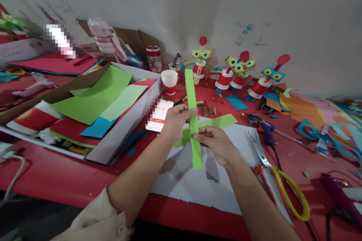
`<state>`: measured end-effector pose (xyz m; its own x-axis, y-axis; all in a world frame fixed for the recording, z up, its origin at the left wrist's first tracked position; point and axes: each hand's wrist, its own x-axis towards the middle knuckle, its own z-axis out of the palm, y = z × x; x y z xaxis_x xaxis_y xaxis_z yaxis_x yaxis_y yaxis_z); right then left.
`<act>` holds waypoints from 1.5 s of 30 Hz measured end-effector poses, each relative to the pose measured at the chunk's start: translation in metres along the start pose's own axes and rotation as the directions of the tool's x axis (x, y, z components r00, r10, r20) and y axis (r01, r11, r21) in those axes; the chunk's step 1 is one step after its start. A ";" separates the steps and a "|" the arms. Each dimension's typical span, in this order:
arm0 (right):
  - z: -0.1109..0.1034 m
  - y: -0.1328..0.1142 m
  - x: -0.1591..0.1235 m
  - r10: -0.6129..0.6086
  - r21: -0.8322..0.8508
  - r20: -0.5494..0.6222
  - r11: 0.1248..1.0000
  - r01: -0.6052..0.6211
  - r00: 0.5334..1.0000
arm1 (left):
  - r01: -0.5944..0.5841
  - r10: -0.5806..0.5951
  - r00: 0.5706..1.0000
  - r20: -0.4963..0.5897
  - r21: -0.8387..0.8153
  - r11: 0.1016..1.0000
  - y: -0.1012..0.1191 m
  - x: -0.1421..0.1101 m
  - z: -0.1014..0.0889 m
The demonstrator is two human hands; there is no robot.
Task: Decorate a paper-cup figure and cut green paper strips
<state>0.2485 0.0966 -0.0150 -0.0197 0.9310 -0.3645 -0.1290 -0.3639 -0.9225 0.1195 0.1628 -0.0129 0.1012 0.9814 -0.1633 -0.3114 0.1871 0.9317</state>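
A long green paper strip (191, 96) stands nearly upright in front of me, pinched by both hands above a white sheet (181, 180). My left hand (175, 119) grips its left edge around the middle, thumb and fingers closed. Slightly lower, my right hand (213, 141) pinches the strip's right edge. A second green paper strip (219, 121) runs crosswise behind the first; its middle is hidden, and I cannot tell whether the two are joined. Right of the sheet lie large scissors (266, 162) with a yellow handle loop.
An open box (124, 135) of coloured paper stands left, beside a lit phone (160, 115). White cups (169, 77) and several paper-cup figures (199, 68) line the back. A blue glue gun (267, 130) and blue paper scraps (313, 133) lie right.
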 end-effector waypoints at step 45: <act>0.010 0.011 -0.006 0.012 -0.121 0.181 0.993 0.010 0.983 | -0.055 0.036 0.992 -0.122 -0.159 0.986 0.006 0.021 -0.030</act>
<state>0.2377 0.0873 -0.0217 -0.2005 0.9162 -0.3469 -0.0078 -0.3556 -0.9346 0.0912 0.1857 -0.0204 -0.0258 0.9855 -0.1679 -0.4623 0.1371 0.8761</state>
